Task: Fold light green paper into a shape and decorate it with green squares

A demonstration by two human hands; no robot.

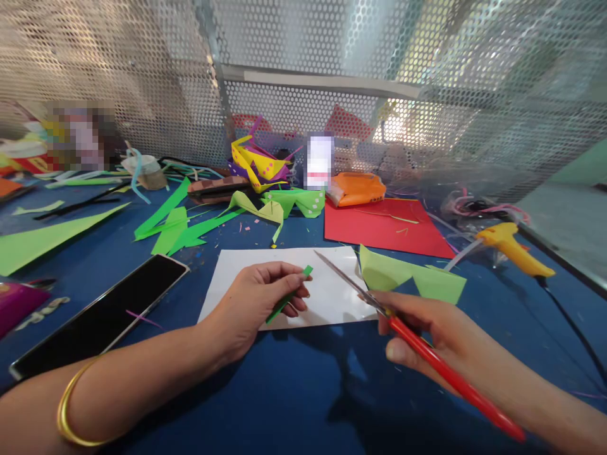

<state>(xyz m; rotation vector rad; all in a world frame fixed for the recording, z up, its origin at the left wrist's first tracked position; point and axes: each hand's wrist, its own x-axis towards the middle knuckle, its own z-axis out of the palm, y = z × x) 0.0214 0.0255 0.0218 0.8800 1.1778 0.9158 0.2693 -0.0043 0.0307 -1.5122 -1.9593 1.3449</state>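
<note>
Head view: two bare hands work above a dark blue bench (294, 411), with a perforated metal screen (303, 44) standing behind it.
Left hand (265, 291): thumb and fingers are clamped on the green strip; a gold bangle (65, 411) circles the forearm.
Green strip (308, 270): a narrow dark green piece, held over the white sheet, one end poking out past the thumb and the other showing below the hand.
Right hand (427, 322): fingers are wrapped around the scissors near the pivot.
Scissors (441, 357): red handles slant toward the lower right; the blade tip points up and left, near the strip's upper end but apart from it. Whether the blades are fully together, I cannot tell.
White sheet (332, 306): flat on the bench beneath the left hand and the blades.
Light green cutout (439, 284): at the sheet's right edge, just beyond the right hand.
Red sheet (379, 227): farther back, with an orange packet (363, 188) at its rear edge.
Yellow glue gun (509, 245): on the right, its black cord trailing toward the near edge.
Phone (104, 309): dark-screened, on the left beside the forearm.
Dotted cutouts: a green one (296, 202) behind the white sheet, a yellow one (258, 163) farther back.
</note>
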